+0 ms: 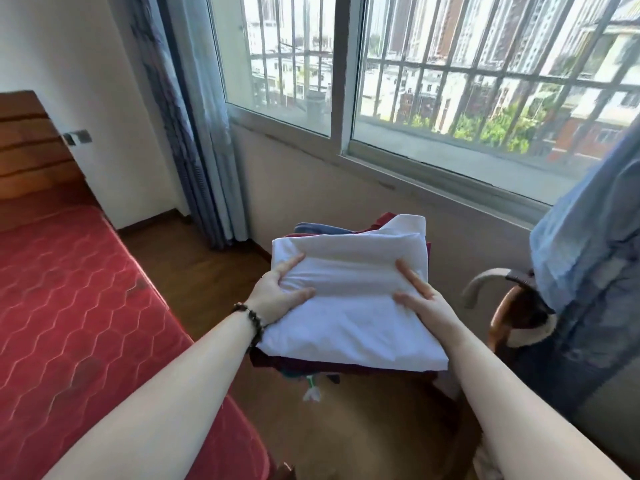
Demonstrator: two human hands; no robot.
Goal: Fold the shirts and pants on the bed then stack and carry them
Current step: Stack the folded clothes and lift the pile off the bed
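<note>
White folded shirt, topping maroon stack

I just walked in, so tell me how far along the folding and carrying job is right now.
Folding and stacking look done: a folded white garment tops a stack of darker clothes, and no clothes show on the visible part of the red bed. In hand: the left hand and right hand hold the stack off the bed. Left: carrying it on and setting it down.
</note>
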